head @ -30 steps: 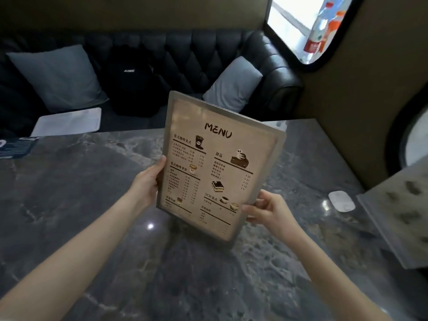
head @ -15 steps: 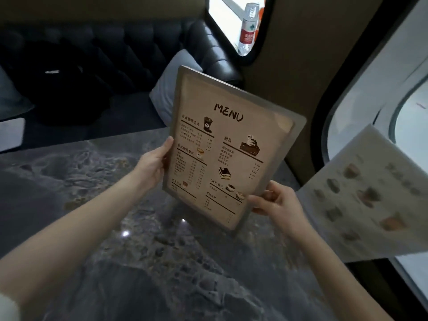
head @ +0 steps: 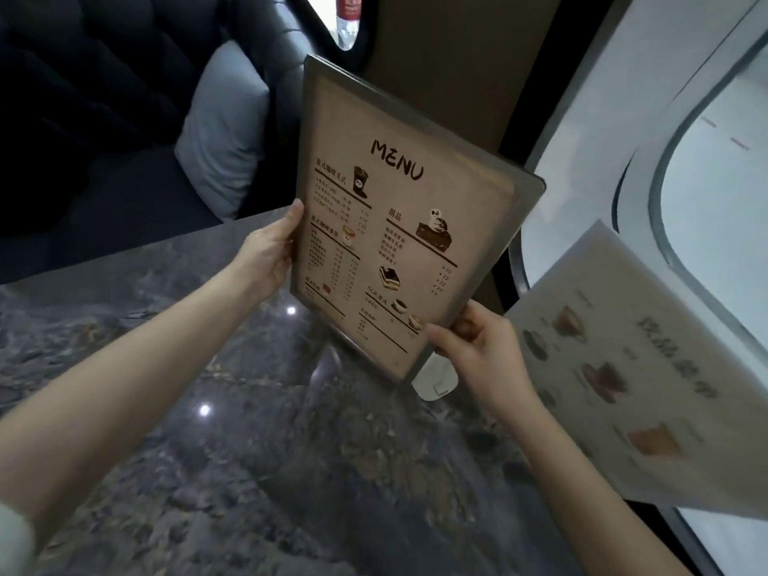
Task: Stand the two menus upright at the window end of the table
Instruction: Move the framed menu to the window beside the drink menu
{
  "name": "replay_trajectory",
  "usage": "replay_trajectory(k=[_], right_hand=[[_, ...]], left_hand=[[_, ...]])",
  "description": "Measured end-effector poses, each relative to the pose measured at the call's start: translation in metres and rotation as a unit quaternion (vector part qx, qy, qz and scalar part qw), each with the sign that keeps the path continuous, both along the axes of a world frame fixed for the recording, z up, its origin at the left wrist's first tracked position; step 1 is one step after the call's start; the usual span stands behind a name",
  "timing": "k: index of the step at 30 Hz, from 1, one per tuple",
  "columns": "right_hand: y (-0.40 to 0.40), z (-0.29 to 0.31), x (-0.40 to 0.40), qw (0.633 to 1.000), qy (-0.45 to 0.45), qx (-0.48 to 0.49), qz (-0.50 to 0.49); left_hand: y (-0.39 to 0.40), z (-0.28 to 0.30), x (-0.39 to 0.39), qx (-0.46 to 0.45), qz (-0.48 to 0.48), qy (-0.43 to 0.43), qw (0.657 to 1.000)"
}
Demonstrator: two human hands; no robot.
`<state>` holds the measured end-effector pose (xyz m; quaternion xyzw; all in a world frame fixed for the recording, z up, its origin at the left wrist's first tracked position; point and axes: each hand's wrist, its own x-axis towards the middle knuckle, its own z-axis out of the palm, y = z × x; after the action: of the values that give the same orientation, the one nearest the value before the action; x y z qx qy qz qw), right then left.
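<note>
- Menu [head: 399, 226] in a grey frame, held in the air above the dark marbled table [head: 257, 471], tilted, printed side toward the camera, word "MENU" readable near the top.
- Left hand [head: 266, 259] on the menu's left edge: thumb on the front, other fingers hidden behind, clamped on the frame.
- Right hand [head: 478, 347] at the lower right corner: thumb across the front, fingers curled behind, likewise gripping the frame.
- Second menu [head: 648, 380] to the right, pale and blurred, leaning against the window [head: 706, 168]; foot out of sight, so cannot tell where it rests.
- Small white object [head: 436, 378] on the table just below the held menu's bottom corner.
- Grey cushion [head: 224, 130] on the dark sofa [head: 104, 97] beyond the table.
- Bottle [head: 348, 18] with a red label at the top, beside the far window opening.
</note>
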<state>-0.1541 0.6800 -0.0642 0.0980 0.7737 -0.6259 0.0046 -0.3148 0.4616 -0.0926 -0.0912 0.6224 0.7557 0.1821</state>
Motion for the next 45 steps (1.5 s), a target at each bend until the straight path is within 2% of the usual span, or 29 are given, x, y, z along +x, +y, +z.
replay_trajectory(k=[8,14,30,35,38,41,45], right_hand=[[0.008,-0.035,-0.026,0.999,-0.011,-0.017,-0.041],[0.005,-0.061,-0.029,0.997,0.0,0.006,-0.079],[0.004,-0.065,-0.023,0.995,-0.001,0.011,-0.101],[0.002,-0.065,-0.023,0.994,0.005,0.041,-0.104],[0.003,-0.061,-0.02,0.991,-0.009,0.101,-0.087],[0.005,-0.056,-0.02,0.985,-0.031,0.164,-0.049],[0.011,-0.037,-0.021,0.978,-0.092,0.188,0.007]], left_hand=[[0.029,-0.022,-0.054,-0.017,-0.057,0.037,0.998],[0.039,-0.036,-0.072,-0.037,-0.105,0.056,0.992],[0.069,-0.051,-0.077,-0.068,-0.089,0.036,0.993],[0.082,-0.042,-0.063,-0.115,-0.046,0.039,0.992],[0.091,-0.034,-0.052,-0.181,-0.021,0.042,0.982],[0.093,-0.024,-0.039,-0.239,-0.063,0.054,0.968],[0.09,-0.017,-0.022,-0.295,-0.099,0.038,0.949]])
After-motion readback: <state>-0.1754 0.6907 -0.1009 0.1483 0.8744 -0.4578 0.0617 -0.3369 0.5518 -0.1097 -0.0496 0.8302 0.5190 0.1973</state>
